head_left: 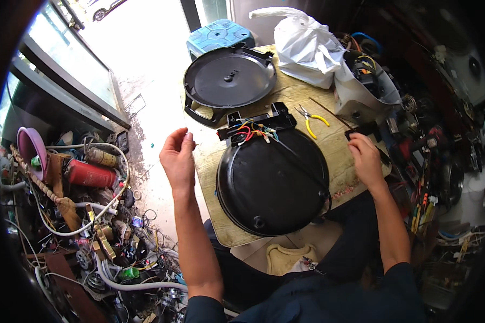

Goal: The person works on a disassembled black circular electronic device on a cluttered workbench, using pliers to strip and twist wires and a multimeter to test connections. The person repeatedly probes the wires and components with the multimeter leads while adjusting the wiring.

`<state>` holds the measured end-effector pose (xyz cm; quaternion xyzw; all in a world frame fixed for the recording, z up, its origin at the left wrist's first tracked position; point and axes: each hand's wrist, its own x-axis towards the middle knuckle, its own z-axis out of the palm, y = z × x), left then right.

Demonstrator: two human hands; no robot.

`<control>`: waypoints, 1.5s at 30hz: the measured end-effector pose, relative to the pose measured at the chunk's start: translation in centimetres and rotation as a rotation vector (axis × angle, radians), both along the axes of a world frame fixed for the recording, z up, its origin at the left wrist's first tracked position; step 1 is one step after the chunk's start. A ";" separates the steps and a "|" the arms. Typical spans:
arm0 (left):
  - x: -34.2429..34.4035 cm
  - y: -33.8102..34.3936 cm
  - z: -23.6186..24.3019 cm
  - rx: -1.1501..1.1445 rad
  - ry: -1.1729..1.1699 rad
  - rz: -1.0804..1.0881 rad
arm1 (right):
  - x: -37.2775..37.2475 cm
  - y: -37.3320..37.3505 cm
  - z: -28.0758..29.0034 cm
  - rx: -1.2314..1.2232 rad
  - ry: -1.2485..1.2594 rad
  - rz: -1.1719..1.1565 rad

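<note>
My left hand is raised left of the table, thumb and fingers pinched together; whatever they hold is too small to make out. At the table's right side, my right hand has its fingers curled together beside a thin dark rod and a black piece. I cannot tell what is in that grip. Between my hands lies a round black appliance body, its smooth side up. Along its far edge sits a black bracket with red, blue and yellow wires. A black cable crosses the body's right side.
The wooden table also carries a round black cover, yellow-handled pliers, a white bag and a parts bin. A blue stool stands beyond. Loose parts, hoses and a red cylinder crowd the left floor.
</note>
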<state>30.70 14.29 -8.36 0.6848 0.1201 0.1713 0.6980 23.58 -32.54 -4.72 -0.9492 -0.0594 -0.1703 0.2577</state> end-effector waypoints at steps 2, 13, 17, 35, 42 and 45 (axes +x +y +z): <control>-0.3 0.3 0.8 0.038 -0.046 0.035 | -3.6 -2.4 0.6 0.113 0.046 -0.124; -7.0 -2.1 1.6 0.313 -0.224 -0.006 | -27.1 -21.2 -4.6 0.668 0.121 -0.801; -13.3 -8.7 5.2 0.557 -0.401 -0.226 | -33.7 -23.2 -9.2 0.723 0.259 -0.931; -32.3 -20.4 -21.8 1.161 0.542 -1.414 | -19.6 -32.6 -20.4 0.955 0.247 -0.589; -32.0 -22.6 -31.8 1.090 0.649 -1.393 | -19.3 -29.8 -17.4 1.001 0.234 -0.603; -30.2 -24.3 -35.6 1.069 0.604 -1.472 | -19.8 -29.4 -17.9 1.121 0.223 -0.548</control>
